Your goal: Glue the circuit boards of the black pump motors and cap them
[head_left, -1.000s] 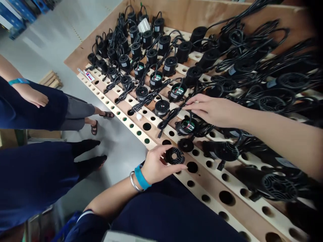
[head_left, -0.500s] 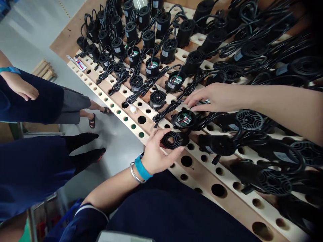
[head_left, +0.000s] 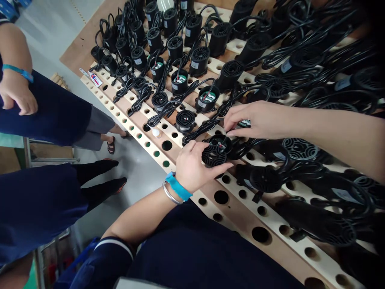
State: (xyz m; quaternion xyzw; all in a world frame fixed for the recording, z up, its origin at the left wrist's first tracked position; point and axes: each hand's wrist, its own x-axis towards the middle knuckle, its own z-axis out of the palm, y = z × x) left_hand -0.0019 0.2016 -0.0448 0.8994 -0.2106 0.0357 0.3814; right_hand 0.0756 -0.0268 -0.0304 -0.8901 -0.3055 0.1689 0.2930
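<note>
Between its thumb and fingers my left hand (head_left: 194, 166) grips a round black slotted cover (head_left: 214, 155) by its edges. The cover is tilted over the near side of an open black housing (head_left: 225, 143), hiding part of it. A little of the green circuit board inside shows. At the housing's far rim my right hand (head_left: 251, 120) has its fingertips closed, pinching what looks like the housing's black cable (head_left: 226, 135). Another open housing with a green board (head_left: 246, 123) lies partly hidden under my right hand.
Rows of black cylindrical housings (head_left: 200, 60) with coiled cables stand on a board with holed wooden strips (head_left: 128, 120). A small white-capped bottle (head_left: 155, 132) and a labelled packet (head_left: 95, 79) lie along the left side. Two people stand left, one person's hand (head_left: 18, 94) showing.
My left hand has moved the slotted cover up and right, from beside the open housing to over its near rim. My right hand has shifted slightly, staying at the far rim.
</note>
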